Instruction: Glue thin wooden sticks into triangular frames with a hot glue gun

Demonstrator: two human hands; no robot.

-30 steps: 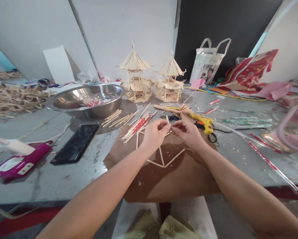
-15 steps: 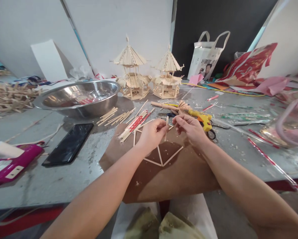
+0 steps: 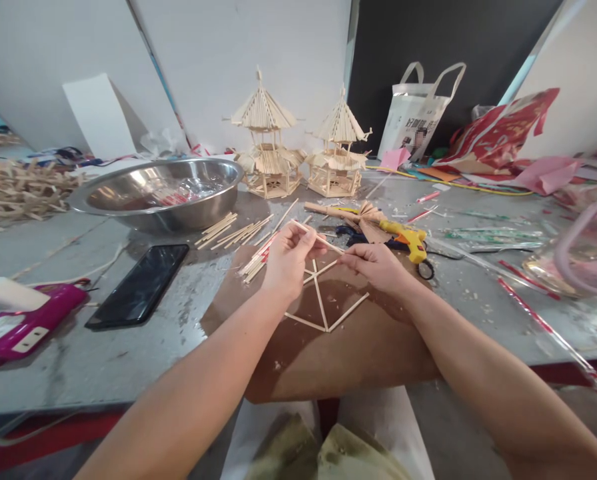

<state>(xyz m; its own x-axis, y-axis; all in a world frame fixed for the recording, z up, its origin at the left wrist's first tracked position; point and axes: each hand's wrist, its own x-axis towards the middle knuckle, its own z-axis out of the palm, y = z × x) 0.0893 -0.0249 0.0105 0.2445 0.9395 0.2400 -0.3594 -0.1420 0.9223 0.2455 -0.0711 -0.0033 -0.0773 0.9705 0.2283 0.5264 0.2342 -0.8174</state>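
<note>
My left hand and my right hand are both pinched on one thin wooden stick, held a little above the table and slanting down to the right. Under the hands lies a flat frame of glued sticks on a sheet of brown paper. A bundle of loose sticks, some in red-printed wrappers, lies just left of my left hand. A yellow glue gun rests just behind my right hand.
Two stick pagoda models stand at the back. A steel bowl, a black phone and a magenta device lie to the left. Bags, pink paper and wrappers clutter the right side. A heap of sticks sits far left.
Both hands have lifted slightly and the stick, upright half a second ago, now lies slanted between them. My left hand has risen higher and turned.
</note>
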